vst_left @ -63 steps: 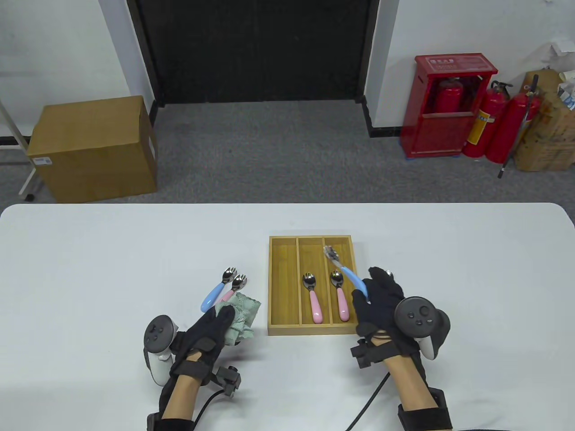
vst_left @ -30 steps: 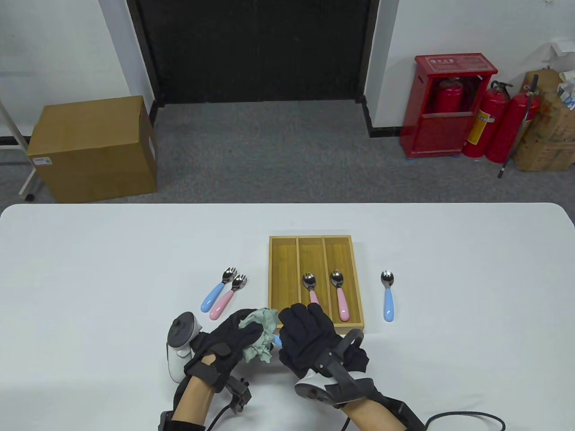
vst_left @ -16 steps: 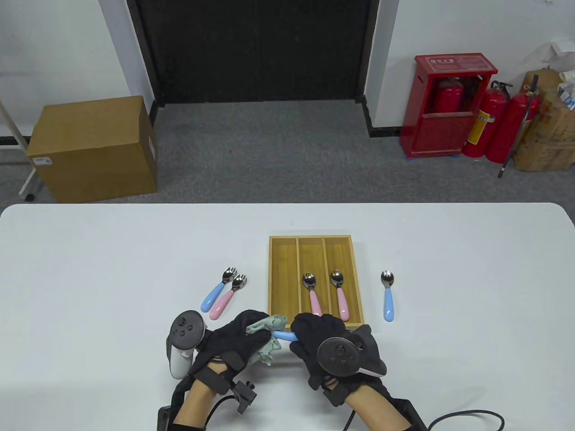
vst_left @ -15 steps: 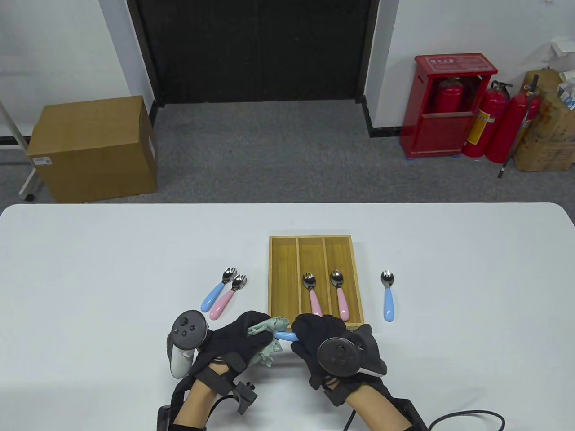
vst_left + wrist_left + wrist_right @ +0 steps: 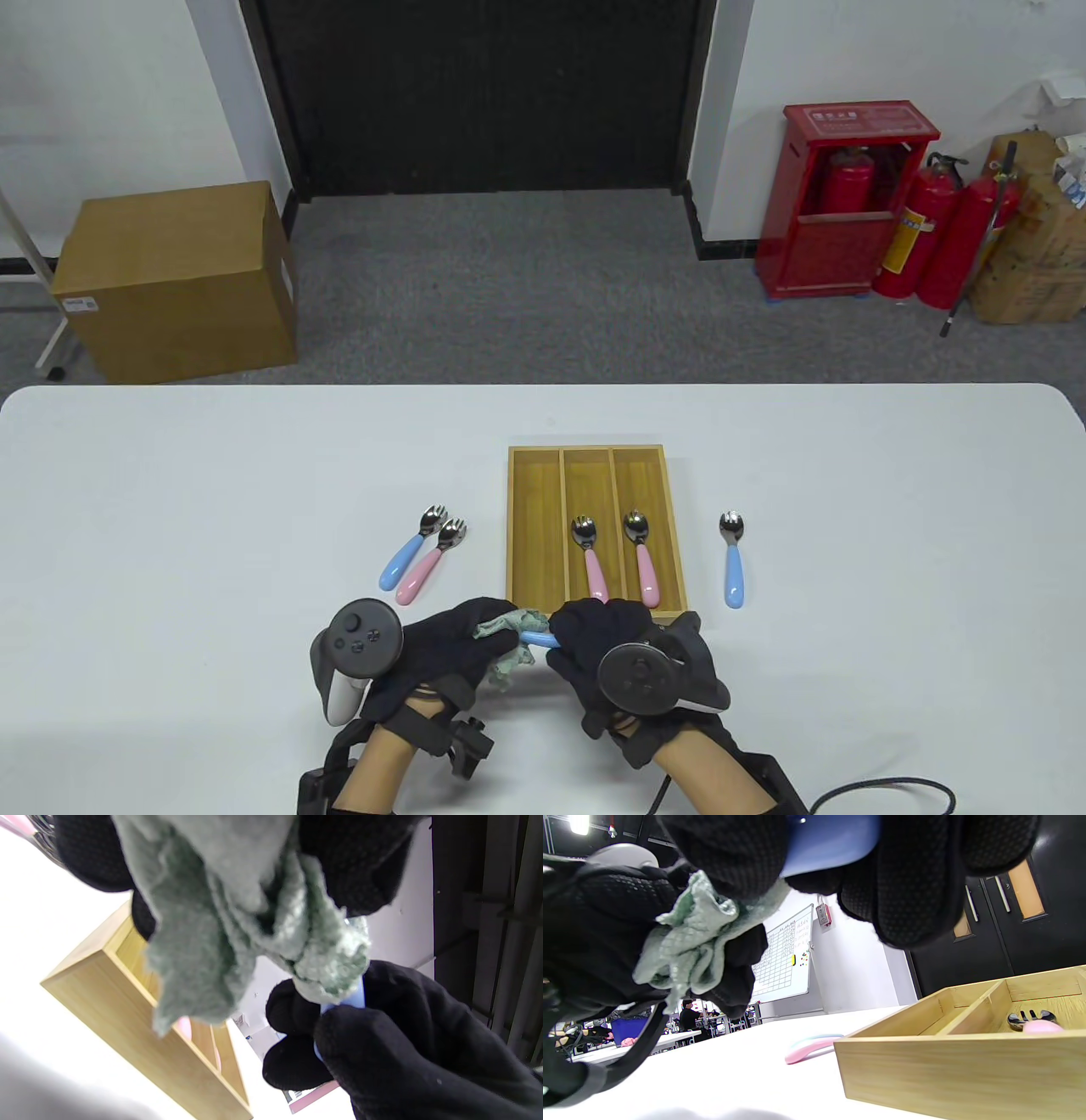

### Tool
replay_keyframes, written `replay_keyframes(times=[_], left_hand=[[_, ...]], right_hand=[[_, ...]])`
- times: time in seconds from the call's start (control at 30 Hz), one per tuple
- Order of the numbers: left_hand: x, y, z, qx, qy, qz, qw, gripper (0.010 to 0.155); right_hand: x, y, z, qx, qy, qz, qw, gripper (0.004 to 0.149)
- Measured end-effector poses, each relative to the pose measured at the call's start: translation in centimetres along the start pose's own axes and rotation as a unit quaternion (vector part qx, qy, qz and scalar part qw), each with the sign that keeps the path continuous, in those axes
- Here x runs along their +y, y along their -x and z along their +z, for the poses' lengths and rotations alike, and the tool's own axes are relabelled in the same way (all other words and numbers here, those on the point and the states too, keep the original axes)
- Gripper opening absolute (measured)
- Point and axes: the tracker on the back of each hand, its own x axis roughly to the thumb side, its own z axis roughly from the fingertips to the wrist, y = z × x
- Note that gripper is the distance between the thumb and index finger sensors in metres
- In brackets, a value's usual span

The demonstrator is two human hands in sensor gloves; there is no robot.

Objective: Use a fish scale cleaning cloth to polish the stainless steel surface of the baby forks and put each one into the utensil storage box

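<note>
My right hand [image 5: 585,632] grips the blue handle of a baby fork [image 5: 536,637], just in front of the wooden storage box [image 5: 596,609]. The fork's steel head is hidden inside the green cleaning cloth [image 5: 502,638], which my left hand [image 5: 462,632] grips around it. In the left wrist view the cloth [image 5: 237,921] wraps the fork's end above the blue handle [image 5: 344,1005]. The right wrist view shows the blue handle [image 5: 829,840] between my fingers, beside the cloth [image 5: 691,942]. Two pink-handled forks [image 5: 594,560] lie in the box's middle and right compartments.
A blue fork [image 5: 405,556] and a pink fork [image 5: 426,567] lie side by side left of the box. Another blue-handled fork [image 5: 733,564] lies right of the box. The box's left compartment [image 5: 534,526] holds nothing.
Since two seconds ago my right hand carried the blue fork from over the box to my left hand. The cloth now wraps its head, and both hands have turned slightly since.
</note>
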Motion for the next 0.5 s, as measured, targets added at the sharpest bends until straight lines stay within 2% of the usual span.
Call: replay_keyframes(times=[0.5], left_hand=[[0.19, 0.31, 0.02, 0.016, -0.027, 0.013, 0.999, 0.045]], right_hand=[[-0.05, 0.2, -0.09, 0.01, -0.004, -0.024, 1.0, 0.044]])
